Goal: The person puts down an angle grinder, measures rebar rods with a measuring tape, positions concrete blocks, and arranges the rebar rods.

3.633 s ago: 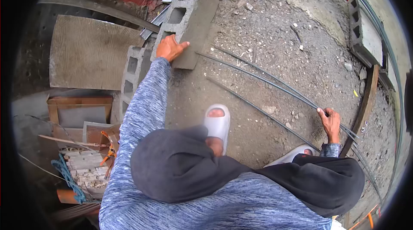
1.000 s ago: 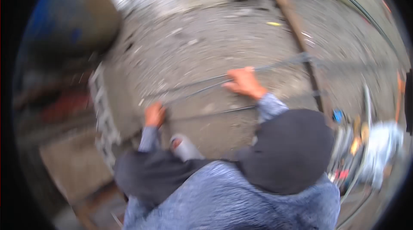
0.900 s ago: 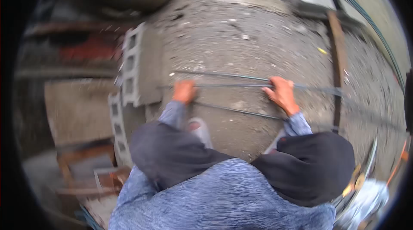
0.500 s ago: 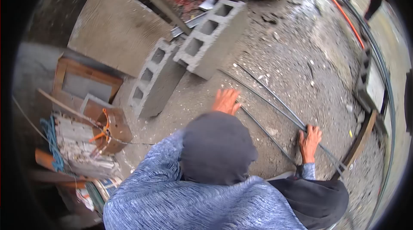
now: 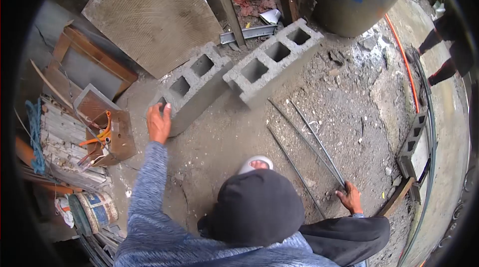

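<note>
At the left, my left hand (image 5: pixel 158 124) has its fingers curled over the near end of a grey concrete block (image 5: pixel 195 102), by its end hole. The block stands with its hollow cores facing up. A second hollow block (image 5: pixel 279 75) is beside it, slightly farther off. On the right, my right hand (image 5: pixel 351 199) is closed around the near ends of two thin steel rods (image 5: pixel 319 146), which spread apart over the gritty ground. Another steel rod (image 5: pixel 295 168) lies separately, left of that hand. My grip on the rods is partly hidden by the fingers.
A textured board (image 5: pixel 154 17) leans at the back left. Nearer are a box (image 5: pixel 119 134) with orange items and a bucket (image 5: pixel 97 211). A large drum (image 5: pixel 349 2) stands behind. At right are an orange hose (image 5: pixel 405 62), another block (image 5: pixel 413 147) and a person's legs (image 5: pixel 444 50).
My left hand has gone from the ground beside the rods leftward to the block's near end. My right hand stays at the rods, which have shifted slightly. The view has also moved.
</note>
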Available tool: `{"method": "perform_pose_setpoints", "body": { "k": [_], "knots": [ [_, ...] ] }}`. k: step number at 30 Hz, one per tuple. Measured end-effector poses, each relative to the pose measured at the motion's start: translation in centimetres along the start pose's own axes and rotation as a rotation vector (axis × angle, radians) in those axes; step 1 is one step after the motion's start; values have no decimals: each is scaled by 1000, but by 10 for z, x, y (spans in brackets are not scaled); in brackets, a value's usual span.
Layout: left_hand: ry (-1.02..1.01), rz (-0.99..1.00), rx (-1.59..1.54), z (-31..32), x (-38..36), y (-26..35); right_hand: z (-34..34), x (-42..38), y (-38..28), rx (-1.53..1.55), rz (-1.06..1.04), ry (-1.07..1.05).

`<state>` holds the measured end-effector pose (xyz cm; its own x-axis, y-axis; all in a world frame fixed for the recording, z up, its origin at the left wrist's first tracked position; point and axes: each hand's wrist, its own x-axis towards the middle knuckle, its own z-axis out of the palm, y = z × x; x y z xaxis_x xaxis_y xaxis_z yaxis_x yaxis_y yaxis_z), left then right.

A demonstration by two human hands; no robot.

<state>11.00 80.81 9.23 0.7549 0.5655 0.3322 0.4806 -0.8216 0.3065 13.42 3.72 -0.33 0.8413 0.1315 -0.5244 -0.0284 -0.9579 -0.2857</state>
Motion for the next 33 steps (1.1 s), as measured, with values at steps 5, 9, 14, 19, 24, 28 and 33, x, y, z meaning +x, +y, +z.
{"method": "perform_pose_setpoints", "body": {
  "k": [5,9,14,19,24,28,33],
  "knots": [
    [-498,-254,218,-22,68,7,-99,49,30,211,85,-264],
    [-611,-489,87,-12,81,32,-198,82,-23,-75,5,-78],
    [-336,-690,-115,58,54,-5,-254,73,-173,-93,-229,112],
    [-371,-840,21,49,65,28,-237,22,-233,-65,-482,-211],
    [-332,-728,169,68,66,6,-210,38,-172,-120,-533,-198],
    [-344,-826,56,53,66,21,-158,79,-94,-35,-450,-113],
    [-524,-914,-441,76,76,-38,-156,110,-96,-14,-283,-148]
  ]
}}
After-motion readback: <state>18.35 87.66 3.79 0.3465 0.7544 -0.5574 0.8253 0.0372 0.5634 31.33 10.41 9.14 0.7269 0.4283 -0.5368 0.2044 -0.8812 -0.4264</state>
